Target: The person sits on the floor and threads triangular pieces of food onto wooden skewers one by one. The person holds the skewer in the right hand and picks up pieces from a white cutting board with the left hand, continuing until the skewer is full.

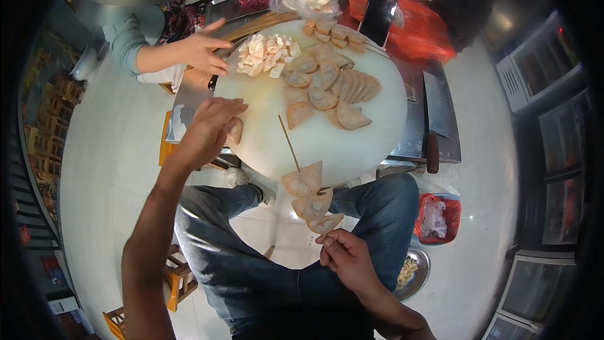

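My right hand (pixel 347 255) grips the lower end of a thin bamboo skewer (pixel 289 144). Threaded on it are half-round slices with pale round spots, apparently lotus root (pixel 304 180); its bare tip points away over a round white cutting board (pixel 354 151). At the board's left edge, my left hand (pixel 205 127) has its fingers stretched over a single loose slice (pixel 234 131). That slice sits by the thumb, and the hand hides whether it is pinched. More slices (pixel 354 86) lie overlapping on the board, beside a heap of pale cubes (pixel 266 54).
A co-worker's hand (pixel 205 52) reaches in from the left. A cleaver (pixel 436 104) lies right, its handle (pixel 432 153) over the table edge. Bamboo skewers (pixel 259 23), a phone (pixel 379 16) and a red plastic bag (pixel 410 23) are behind. A lined bin (pixel 448 217) and metal bowl (pixel 422 274) stand below.
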Available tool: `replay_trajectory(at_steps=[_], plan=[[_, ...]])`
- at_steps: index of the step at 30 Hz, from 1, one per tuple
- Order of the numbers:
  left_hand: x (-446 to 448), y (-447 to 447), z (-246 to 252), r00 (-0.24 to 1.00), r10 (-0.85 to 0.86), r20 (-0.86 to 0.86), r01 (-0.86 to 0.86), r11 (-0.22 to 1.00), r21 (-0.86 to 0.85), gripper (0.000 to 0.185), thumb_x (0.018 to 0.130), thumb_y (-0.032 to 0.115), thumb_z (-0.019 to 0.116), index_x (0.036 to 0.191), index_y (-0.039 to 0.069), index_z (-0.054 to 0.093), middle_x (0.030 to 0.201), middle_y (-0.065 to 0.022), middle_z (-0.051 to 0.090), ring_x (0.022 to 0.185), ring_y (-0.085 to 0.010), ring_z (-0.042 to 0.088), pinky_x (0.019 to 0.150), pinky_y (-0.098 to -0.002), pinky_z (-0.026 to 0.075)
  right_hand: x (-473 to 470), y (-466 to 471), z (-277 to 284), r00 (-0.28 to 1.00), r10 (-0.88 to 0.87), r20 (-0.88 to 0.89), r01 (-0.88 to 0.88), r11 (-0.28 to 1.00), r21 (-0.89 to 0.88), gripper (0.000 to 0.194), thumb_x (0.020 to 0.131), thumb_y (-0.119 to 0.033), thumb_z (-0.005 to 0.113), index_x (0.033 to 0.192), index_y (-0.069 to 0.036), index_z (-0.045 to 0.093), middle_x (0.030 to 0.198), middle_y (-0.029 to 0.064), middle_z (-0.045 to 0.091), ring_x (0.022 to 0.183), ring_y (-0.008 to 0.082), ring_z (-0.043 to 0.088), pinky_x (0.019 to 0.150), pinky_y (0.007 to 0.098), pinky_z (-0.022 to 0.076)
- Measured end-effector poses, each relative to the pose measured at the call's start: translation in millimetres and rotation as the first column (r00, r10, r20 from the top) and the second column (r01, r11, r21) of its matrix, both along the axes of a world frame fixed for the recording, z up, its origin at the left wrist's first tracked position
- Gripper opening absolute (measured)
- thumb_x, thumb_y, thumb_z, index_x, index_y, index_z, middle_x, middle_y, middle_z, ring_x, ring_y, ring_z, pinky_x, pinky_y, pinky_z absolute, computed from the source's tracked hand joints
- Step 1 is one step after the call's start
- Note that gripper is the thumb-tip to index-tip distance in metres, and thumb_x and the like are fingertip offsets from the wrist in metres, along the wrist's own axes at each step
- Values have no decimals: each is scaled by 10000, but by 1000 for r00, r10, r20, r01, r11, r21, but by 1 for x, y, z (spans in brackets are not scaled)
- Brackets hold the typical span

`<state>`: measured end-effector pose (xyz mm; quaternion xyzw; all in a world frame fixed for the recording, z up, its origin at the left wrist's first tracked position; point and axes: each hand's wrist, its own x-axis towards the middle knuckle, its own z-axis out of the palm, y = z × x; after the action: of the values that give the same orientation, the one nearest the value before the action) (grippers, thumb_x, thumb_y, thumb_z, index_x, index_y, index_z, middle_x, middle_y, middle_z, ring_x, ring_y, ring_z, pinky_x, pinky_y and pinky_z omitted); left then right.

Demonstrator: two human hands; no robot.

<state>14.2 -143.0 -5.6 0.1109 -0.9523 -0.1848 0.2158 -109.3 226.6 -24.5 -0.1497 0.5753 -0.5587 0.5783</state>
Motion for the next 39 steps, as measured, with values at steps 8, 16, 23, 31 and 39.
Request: replay_trajectory(at_steps=[8, 16, 23, 31, 39], plan=[[9, -11, 12, 964, -110, 241, 119, 993, -22, 599, 753, -159, 622, 1323, 22, 612, 1323, -188, 595, 1207, -362, 539, 1039, -412, 452, 6, -7, 6, 1000, 4, 3, -4, 1000, -9, 213, 1083, -170, 528, 1099, 2, 652, 735, 24, 608, 657, 63, 524, 600, 220, 427], [-2, -27, 40, 807, -231, 544, 355, 925, -133, 616, 743, -29, 752, 1333, 36, 590, 1162, -158, 582, 1087, -340, 542, 960, -420, 473, 9, -9, 5, 1000, 17, -9, -17, 1000, -8, 216, 1082, -163, 526, 1092, 16, 646, 739, 28, 608, 665, 66, 531, 610, 224, 438], [-10, -35, 36, 797, -247, 551, 307, 952, -16, 389, 714, 56, 805, 1046, 35, 604, 1011, -136, 606, 1003, -346, 579, 871, -422, 482, 11, -13, 1, 1000, 22, 2, -22, 999, -25, 202, 1080, -140, 512, 1103, 6, 648, 730, 33, 605, 625, 66, 493, 582, 219, 408], [-27, -22, 52, 797, -268, 541, 240, 963, 124, 413, 698, 95, 830, 1030, 11, 599, 887, -129, 663, 880, -328, 651, 785, -413, 509, 5, -9, 0, 999, 25, 43, -25, 1000, 6, 206, 1082, -152, 517, 1097, 4, 651, 740, 19, 600, 667, 71, 535, 623, 225, 447], [-40, -5, 29, 920, -21, 392, -110, 945, 309, 462, 740, 184, 881, 1089, 14, 631, 793, -86, 625, 770, -239, 626, 767, -360, 513, 8, -9, 3, 997, 61, 48, -63, 997, 45, 216, 1083, -161, 510, 1103, 6, 645, 716, 41, 613, 571, 81, 502, 546, 224, 415]])
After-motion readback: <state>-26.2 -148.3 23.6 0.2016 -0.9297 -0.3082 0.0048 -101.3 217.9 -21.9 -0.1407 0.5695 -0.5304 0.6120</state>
